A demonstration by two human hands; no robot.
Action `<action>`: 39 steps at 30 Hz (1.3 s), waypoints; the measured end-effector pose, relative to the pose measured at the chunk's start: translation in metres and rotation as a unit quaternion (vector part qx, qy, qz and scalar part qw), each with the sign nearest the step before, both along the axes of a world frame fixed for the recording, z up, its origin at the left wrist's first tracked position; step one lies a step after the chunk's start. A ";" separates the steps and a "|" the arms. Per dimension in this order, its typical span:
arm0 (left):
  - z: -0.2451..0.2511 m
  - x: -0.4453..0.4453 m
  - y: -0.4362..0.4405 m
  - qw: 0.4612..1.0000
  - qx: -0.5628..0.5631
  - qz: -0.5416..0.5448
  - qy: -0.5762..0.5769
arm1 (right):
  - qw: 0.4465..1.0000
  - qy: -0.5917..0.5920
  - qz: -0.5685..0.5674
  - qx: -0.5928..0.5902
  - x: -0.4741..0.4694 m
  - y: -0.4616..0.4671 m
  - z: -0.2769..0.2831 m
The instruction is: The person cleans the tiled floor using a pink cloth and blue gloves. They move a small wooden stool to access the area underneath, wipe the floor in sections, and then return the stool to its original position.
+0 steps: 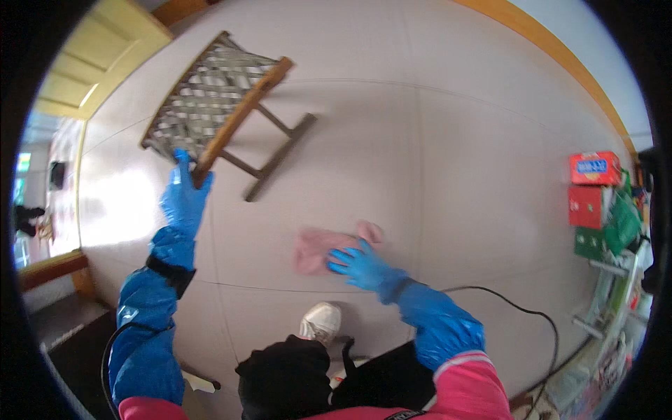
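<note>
In a blue glove, my left hand (186, 191) grips the near end of a wooden rail on a folding stool (202, 94). The stool has a seat of woven grey straps and dark wooden legs, and it is tilted. My right hand (359, 265), gloved in blue too, presses with spread fingers on a pink cloth (320, 249) that lies crumpled on the floor (472, 184). The cloth and this hand are slightly blurred. Blue sleeve covers reach up both forearms.
Stacked boxes (585, 207) and a green bag (623, 223) stand at the right, by a metal ladder-like frame (609, 294). A black cable (525, 310) trails across the floor. At the upper left is a yellow door (100, 58). My white shoe (321, 320) is below the cloth.
</note>
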State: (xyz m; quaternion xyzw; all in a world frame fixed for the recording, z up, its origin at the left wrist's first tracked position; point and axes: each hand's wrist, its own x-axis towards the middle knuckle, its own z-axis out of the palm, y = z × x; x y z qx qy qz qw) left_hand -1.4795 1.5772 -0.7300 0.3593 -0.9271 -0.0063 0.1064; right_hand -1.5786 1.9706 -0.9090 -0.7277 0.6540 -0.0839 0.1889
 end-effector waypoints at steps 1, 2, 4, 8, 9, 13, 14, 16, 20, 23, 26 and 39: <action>0.001 0.000 0.000 1.000 0.025 0.001 0.018 | 0.999 0.046 0.022 0.000 -0.011 0.014 0.000; 0.004 -0.001 -0.001 0.999 0.049 -0.001 0.024 | 0.998 0.022 -0.060 0.027 -0.020 0.029 0.002; 0.013 -0.008 -0.004 0.989 0.139 0.022 0.043 | 0.971 0.061 -0.211 0.092 -0.038 0.058 0.005; 0.045 -0.033 0.010 0.988 0.136 0.046 0.059 | 0.902 0.091 -0.395 0.150 -0.053 0.078 0.009; 0.054 -0.040 0.019 0.981 0.171 0.063 0.071 | 0.903 0.104 -0.393 0.135 -0.052 0.078 0.010; 0.071 -0.058 0.075 0.976 0.138 -0.006 0.167 | 0.901 0.110 -0.384 0.170 -0.041 0.070 0.017; 0.071 -0.066 0.091 0.968 0.166 -0.025 0.188 | 0.905 0.116 -0.375 0.162 -0.037 0.069 0.019; 0.069 -0.090 0.125 0.955 0.163 -0.091 0.230 | 0.916 0.153 -0.333 0.163 -0.023 0.067 0.025; 0.051 -0.144 0.195 0.904 0.178 -0.288 0.261 | 0.969 0.124 -0.082 0.200 0.012 0.059 0.033; 0.023 -0.168 0.255 0.904 0.213 -0.354 0.105 | 0.970 0.067 0.012 0.235 0.024 0.054 0.037; 0.002 -0.177 0.300 0.885 0.235 -0.397 0.058 | 0.963 -0.127 -0.095 0.220 0.023 0.053 0.040; -0.027 0.019 0.225 0.885 0.321 -0.336 -0.033 | 0.995 -0.066 -0.028 0.071 0.041 -0.063 0.040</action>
